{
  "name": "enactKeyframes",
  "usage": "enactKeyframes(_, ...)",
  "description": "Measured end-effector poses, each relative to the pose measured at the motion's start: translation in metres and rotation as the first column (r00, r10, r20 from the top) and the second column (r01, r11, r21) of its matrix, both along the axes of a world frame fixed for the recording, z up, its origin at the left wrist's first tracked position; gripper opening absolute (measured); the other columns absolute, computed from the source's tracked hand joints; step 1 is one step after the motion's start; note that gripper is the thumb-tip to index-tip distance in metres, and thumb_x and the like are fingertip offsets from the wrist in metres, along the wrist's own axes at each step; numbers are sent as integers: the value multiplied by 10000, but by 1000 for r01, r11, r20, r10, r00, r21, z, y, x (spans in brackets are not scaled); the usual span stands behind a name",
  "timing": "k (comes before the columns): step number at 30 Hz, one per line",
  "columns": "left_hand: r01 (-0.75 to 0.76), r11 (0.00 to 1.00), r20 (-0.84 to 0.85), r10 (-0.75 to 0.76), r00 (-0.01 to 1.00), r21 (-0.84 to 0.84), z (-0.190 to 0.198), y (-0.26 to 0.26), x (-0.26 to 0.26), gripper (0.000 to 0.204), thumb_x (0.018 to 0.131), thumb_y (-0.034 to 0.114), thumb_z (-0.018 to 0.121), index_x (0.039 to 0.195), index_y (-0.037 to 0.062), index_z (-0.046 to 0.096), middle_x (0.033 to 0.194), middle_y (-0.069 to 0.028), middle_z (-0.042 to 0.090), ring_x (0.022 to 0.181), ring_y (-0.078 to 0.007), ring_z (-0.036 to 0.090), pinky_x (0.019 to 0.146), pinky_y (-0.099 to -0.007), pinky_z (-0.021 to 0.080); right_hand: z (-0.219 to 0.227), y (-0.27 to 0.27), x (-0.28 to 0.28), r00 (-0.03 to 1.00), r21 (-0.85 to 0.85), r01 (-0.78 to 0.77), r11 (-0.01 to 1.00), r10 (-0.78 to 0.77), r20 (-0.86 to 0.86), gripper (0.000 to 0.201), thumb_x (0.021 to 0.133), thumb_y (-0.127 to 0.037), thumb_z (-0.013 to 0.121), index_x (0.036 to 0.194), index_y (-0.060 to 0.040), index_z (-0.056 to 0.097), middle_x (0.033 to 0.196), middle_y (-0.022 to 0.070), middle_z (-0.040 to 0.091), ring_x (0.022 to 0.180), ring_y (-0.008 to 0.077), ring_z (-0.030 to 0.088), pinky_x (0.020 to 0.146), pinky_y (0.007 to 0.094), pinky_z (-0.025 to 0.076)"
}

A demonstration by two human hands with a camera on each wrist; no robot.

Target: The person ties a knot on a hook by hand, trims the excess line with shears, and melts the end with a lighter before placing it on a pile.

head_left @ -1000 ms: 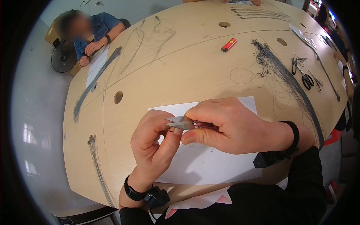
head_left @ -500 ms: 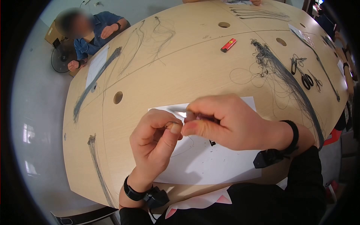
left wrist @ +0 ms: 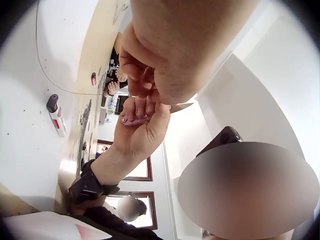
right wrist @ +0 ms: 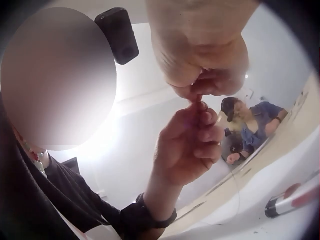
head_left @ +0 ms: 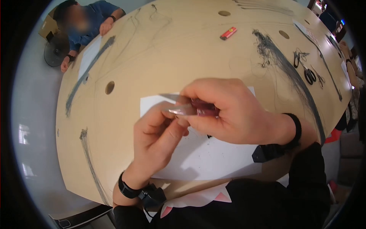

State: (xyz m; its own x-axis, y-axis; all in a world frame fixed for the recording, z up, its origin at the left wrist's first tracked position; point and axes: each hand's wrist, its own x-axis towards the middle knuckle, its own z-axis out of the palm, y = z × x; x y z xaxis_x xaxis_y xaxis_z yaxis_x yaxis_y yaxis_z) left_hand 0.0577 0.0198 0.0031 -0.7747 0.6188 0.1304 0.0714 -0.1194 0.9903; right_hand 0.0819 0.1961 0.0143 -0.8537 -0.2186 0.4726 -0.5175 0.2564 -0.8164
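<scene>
My right hand [head_left: 232, 110] grips small thread snips [head_left: 206, 105] with reddish-purple handles, their blades spread apart and pointing left. The blades overlap the fingertips of my left hand [head_left: 158, 139] in the head view. My left thumb and index finger pinch the end of a thin dark strand [left wrist: 76, 93], which curves away over the paper in the left wrist view. Both hands are close together above a white sheet of paper [head_left: 213, 164]. In the right wrist view the pinched fingertips of the left hand [right wrist: 187, 145] meet just below the right hand [right wrist: 200, 55].
A red-and-white stick with a black end [left wrist: 56, 115] lies on the paper. Beyond are a red lighter [head_left: 228, 33], a tangled strand bundle [head_left: 289, 72], black scissors [head_left: 310, 76] and further bundles [head_left: 89, 74] on the left. Another person [head_left: 89, 23] sits at the far left.
The snips' blades, nearly together a second ago and blurred midway, now stand wider apart at the left fingertips. The head view has shifted, moving the table up and left.
</scene>
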Motion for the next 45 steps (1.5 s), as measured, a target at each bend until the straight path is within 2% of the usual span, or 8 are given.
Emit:
enactKeyframes(4,-71,995,56,67,996,72,-7,1,-1,110,838,53,547,937,6,555,872,-41,586,727,-80,531,639,-222,454,-5,-2,-1,999,-16,28,999,-28,15,129,760,-76,556,813,16,482,679,151,556,607,311,557,530,344,431)
enactKeyframes(16,-137,987,173,121,978,84,-2,1,-9,80,842,86,523,893,32,554,800,-52,596,656,-88,549,522,-189,396,0,6,-13,978,48,19,999,-29,205,183,865,-164,501,865,19,516,630,31,493,578,78,465,510,208,368)
enactKeyframes(18,-210,974,172,194,966,82,1,1,-9,78,842,105,523,886,46,552,783,-49,597,631,-81,546,489,-180,365,1,14,-23,946,350,8,937,-120,300,210,784,-153,572,803,50,526,678,184,559,646,332,548,589,362,429)
enactKeyframes(24,-139,974,223,97,970,180,5,-3,-11,81,849,115,509,881,50,545,791,-56,597,633,-79,539,499,-182,370,-35,30,-32,953,803,19,596,-253,165,221,762,-192,593,844,3,530,806,153,558,806,324,529,703,383,421)
enactKeyframes(34,-162,978,361,105,927,134,15,-1,-5,78,831,135,471,796,68,490,744,-70,561,565,-111,531,450,-188,367,-34,31,-30,974,820,63,568,-216,75,208,735,-178,613,820,-4,538,799,141,551,826,325,519,707,383,420)
enactKeyframes(37,-143,982,402,83,912,122,17,0,-3,83,834,141,473,798,69,492,743,-69,561,564,-111,532,458,-189,375,-22,23,-32,984,767,173,618,-134,-114,176,759,-142,606,848,1,558,802,110,561,785,253,554,681,321,437)
enactKeyframes(39,-135,985,418,77,905,110,18,1,-2,85,836,143,473,798,70,494,742,-68,561,564,-110,533,463,-191,379,0,15,-24,975,140,-5,990,-26,219,172,801,-163,597,852,1,584,746,80,571,670,140,538,589,259,430)
enactKeyframes(45,-11,1000,394,11,919,-3,9,3,-1,95,850,140,472,827,66,527,743,-43,579,584,-102,538,501,-190,392,3,5,-8,977,-96,-95,991,112,182,138,828,-121,566,836,16,570,732,41,600,623,89,535,555,214,430)
